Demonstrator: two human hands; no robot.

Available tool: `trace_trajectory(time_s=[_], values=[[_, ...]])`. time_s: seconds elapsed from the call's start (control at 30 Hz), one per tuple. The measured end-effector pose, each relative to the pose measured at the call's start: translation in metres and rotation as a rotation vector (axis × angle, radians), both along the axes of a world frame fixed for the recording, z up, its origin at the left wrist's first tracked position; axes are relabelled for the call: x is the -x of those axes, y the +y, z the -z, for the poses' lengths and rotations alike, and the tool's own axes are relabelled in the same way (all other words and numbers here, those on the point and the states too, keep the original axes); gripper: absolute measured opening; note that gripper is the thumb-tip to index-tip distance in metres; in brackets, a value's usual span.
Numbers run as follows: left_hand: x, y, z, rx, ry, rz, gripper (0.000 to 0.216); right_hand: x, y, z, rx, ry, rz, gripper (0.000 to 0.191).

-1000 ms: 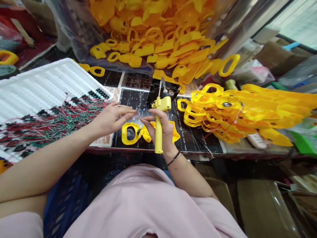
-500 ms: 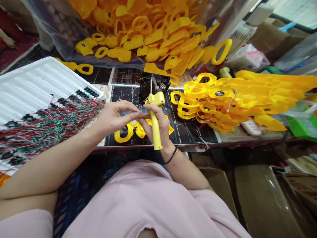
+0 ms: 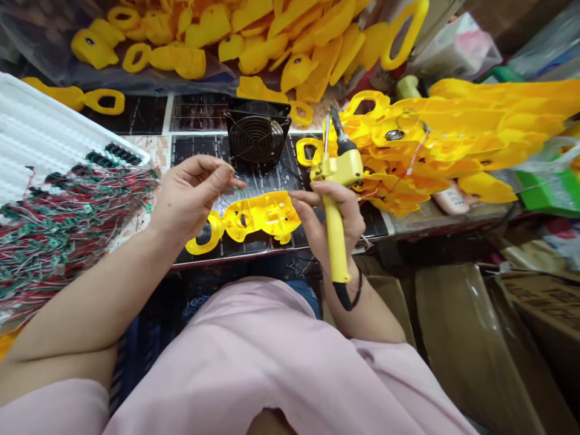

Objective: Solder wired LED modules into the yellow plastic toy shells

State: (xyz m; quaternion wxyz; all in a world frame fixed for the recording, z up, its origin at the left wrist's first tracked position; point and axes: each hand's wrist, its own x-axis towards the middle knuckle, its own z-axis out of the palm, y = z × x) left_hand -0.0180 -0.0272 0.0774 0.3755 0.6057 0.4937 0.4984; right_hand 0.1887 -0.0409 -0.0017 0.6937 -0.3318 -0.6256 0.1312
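Note:
My right hand (image 3: 324,223) is wrapped around the yellow handle of a soldering gun (image 3: 336,238), whose metal tip points up and away from me. Its thumb and index finger reach left, over the right end of a yellow plastic shell half (image 3: 267,214). This shell lies on the table with its hollow side up and a ring handle at its left. Above that ring, my left hand (image 3: 190,190) is closed in a pinch; thin wires (image 3: 238,193) show at its fingertips, their far ends hard to make out.
Behind the shell stands a black fan (image 3: 257,138). At left, a white foam tray (image 3: 54,127) bears a mass of red, white and green wires with small boards (image 3: 81,235). Stacked yellow shells (image 3: 475,139) lie at right; more yellow parts (image 3: 254,48) fill a clear bag at the back.
My hands have moved apart: the right hand went right with the soldering gun, the left slightly left. The shell between them shows more fully, and the view has shifted.

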Motion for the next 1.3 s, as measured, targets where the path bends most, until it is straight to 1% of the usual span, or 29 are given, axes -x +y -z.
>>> trace_trajectory(time_s=[0.1,0.17,0.2,0.27,0.33,0.37,0.4,0.47,0.53,0.57,0.6,0.63,0.67,0.7,0.73,0.8,0.87,1.03,1.3], values=[[-0.007,0.003,0.0,0.018,-0.164,0.018,0.035,-0.018,-0.009,0.01,-0.034,-0.04,0.07,0.019],[-0.011,0.004,0.002,0.024,-0.167,0.026,0.034,-0.029,-0.014,0.015,-0.042,-0.096,0.13,0.017],[-0.013,0.005,0.004,0.02,-0.126,0.026,0.034,-0.035,-0.017,0.018,-0.041,-0.12,0.147,0.015],[-0.015,0.006,0.009,0.009,0.055,0.038,0.033,-0.046,-0.024,0.02,-0.048,-0.155,0.144,0.012],[-0.015,0.008,0.017,-0.011,0.306,0.079,0.03,-0.057,-0.031,0.018,-0.072,-0.186,0.09,0.01],[-0.015,0.009,0.021,-0.03,0.432,0.11,0.027,-0.061,-0.035,0.016,-0.075,-0.203,0.057,0.013],[-0.015,0.01,0.025,-0.065,0.545,0.136,0.022,-0.066,-0.04,0.014,-0.065,-0.219,0.031,0.019],[-0.015,0.015,0.035,-0.193,0.74,0.155,0.014,-0.072,-0.05,0.009,-0.011,-0.237,0.042,0.041],[-0.015,0.02,0.046,-0.338,0.919,0.152,0.014,-0.077,-0.058,0.006,0.033,-0.218,0.132,0.067],[-0.015,0.022,0.052,-0.399,0.991,0.144,0.016,-0.079,-0.061,0.005,0.026,-0.197,0.196,0.074],[-0.016,0.024,0.057,-0.447,1.044,0.131,0.017,-0.08,-0.063,0.005,0.008,-0.178,0.261,0.073],[-0.016,0.025,0.062,-0.48,1.085,0.117,0.018,-0.082,-0.064,0.006,-0.014,-0.173,0.316,0.065],[-0.017,0.026,0.066,-0.507,1.112,0.1,0.017,-0.083,-0.064,0.006,-0.038,-0.189,0.345,0.052],[-0.018,0.026,0.069,-0.533,1.126,0.081,0.017,-0.083,-0.063,0.006,-0.061,-0.228,0.343,0.039],[-0.019,0.025,0.072,-0.556,1.133,0.068,0.018,-0.083,-0.061,0.007,-0.078,-0.282,0.311,0.031],[-0.021,0.024,0.075,-0.583,1.137,0.057,0.019,-0.081,-0.057,0.007,-0.088,-0.396,0.203,0.031],[-0.023,0.023,0.077,-0.589,1.138,0.058,0.02,-0.078,-0.052,0.009,-0.091,-0.457,0.137,0.032],[-0.025,0.023,0.079,-0.58,1.116,0.066,0.023,-0.069,-0.044,0.015,-0.168,-0.444,0.095,0.018],[-0.027,0.024,0.08,-0.592,1.119,0.053,0.024,-0.066,-0.036,0.012,-0.195,-0.552,0.085,0.018]])
